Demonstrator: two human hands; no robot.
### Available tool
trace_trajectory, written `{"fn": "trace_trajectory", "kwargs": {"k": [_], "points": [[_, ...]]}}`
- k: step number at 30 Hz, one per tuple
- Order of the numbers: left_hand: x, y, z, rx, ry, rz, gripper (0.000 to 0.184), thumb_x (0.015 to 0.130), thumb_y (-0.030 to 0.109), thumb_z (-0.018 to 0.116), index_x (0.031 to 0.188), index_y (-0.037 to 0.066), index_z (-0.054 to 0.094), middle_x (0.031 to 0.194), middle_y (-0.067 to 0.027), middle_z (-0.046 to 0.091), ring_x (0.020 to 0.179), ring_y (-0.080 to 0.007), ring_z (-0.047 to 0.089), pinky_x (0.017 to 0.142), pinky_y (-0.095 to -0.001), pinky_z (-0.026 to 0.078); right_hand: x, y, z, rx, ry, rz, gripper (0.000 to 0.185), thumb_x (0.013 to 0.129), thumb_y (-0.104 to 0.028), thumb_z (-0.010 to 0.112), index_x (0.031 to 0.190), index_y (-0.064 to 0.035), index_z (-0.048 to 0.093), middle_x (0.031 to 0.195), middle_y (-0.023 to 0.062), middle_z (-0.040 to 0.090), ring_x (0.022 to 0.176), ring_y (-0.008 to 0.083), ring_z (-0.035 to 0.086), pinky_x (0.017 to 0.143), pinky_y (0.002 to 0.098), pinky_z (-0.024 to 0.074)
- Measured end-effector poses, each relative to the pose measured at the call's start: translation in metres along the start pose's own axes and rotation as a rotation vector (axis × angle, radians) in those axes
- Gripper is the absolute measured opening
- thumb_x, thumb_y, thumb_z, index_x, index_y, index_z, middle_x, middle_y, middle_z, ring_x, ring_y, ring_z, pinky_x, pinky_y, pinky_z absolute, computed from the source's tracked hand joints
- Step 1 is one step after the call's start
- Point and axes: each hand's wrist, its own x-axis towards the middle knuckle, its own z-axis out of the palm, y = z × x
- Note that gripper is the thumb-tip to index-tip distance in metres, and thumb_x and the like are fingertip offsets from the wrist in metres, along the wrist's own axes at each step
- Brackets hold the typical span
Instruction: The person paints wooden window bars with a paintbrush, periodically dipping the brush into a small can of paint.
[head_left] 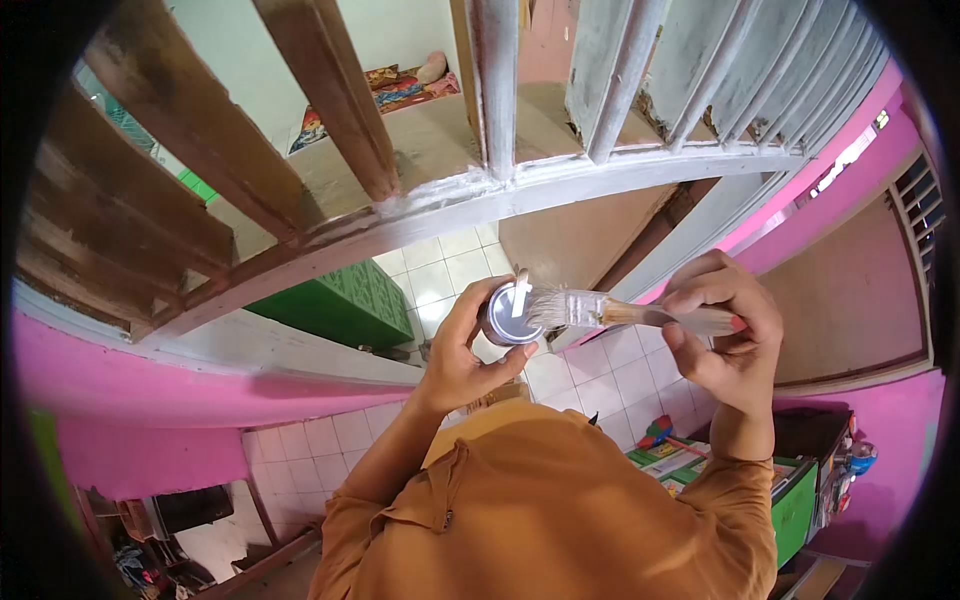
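My left hand (466, 345) is wrapped round a small paint can (512, 325), whose round mouth faces up toward me. A pale strip (521, 293) lies across the can's rim. In my right hand (728, 325) is a paintbrush (622, 313), gripped by its wooden handle. The brush is roughly level, and its whitish bristles (548, 307) are over the can's mouth; whether they touch the paint I cannot tell. Just beyond the can runs a wooden rail (450, 212) with upright slats, brown slats (330, 95) on the left and whitish-grey painted slats (625, 80) on the right.
Below the rail stands a green patterned cabinet (340, 312) on a white tiled floor (445, 275). Pink walls (200, 385) lie to both sides. A green shelf (795, 515) with various items is by my right elbow. Colourful bedding (400, 95) shows behind the slats.
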Motion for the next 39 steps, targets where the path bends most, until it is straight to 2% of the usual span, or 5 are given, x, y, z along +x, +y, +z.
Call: {"fn": "trace_trajectory", "kwargs": {"k": [10,21,28,31,39], "points": [[0.001,-0.010,-0.009,-0.009,-0.106,-0.034,0.073,0.079,-0.005,0.074,0.146,-0.005,0.043,0.137,-0.0123,0.056,0.129,-0.0186,0.054,0.111,-0.0335,0.041,0.013,0.011,0.013,-0.109,-0.305,0.116,0.028,0.074,0.000,0.077,0.100,-0.0075,0.071,0.096,0.0035,0.068,0.080,0.0157,0.064,0.061,0.0274,0.0493],[0.002,-0.019,-0.007,-0.022,-0.090,0.069,0.073,0.078,0.002,0.080,0.143,-0.003,0.048,0.128,-0.0122,0.059,0.116,-0.0186,0.062,0.096,-0.0301,0.051,0.030,0.031,0.029,0.016,-0.545,0.058,0.030,0.072,0.002,0.077,0.101,-0.0057,0.071,0.098,0.0106,0.069,0.091,0.0269,0.069,0.068,0.0348,0.0549],[-0.001,-0.018,-0.007,-0.009,-0.074,0.066,0.072,0.077,0.002,0.080,0.142,-0.003,0.049,0.127,-0.0126,0.060,0.115,-0.0188,0.062,0.096,-0.0300,0.051,0.028,0.033,0.028,0.024,-0.515,0.031,0.030,0.071,0.002,0.077,0.100,-0.0059,0.071,0.096,0.0103,0.070,0.089,0.0274,0.069,0.070,0.0355,0.0550],[-0.002,-0.020,-0.012,-0.008,-0.138,0.003,0.077,0.078,0.000,0.076,0.147,-0.004,0.042,0.138,-0.0141,0.054,0.131,-0.0219,0.055,0.110,-0.0357,0.043,0.030,0.024,0.022,-0.031,-0.482,0.072,0.029,0.071,0.003,0.076,0.098,-0.0063,0.072,0.093,0.0092,0.070,0.087,0.0263,0.069,0.069,0.0345,0.0545],[0.000,-0.013,-0.005,-0.009,-0.078,0.091,0.073,0.076,0.002,0.080,0.142,-0.002,0.049,0.126,-0.0130,0.060,0.114,-0.0197,0.062,0.095,-0.0302,0.051,0.028,0.032,0.033,0.037,-0.481,0.016,0.029,0.070,0.003,0.076,0.097,-0.0059,0.072,0.092,0.0095,0.071,0.084,0.0260,0.069,0.068,0.0333,0.0539]]}}
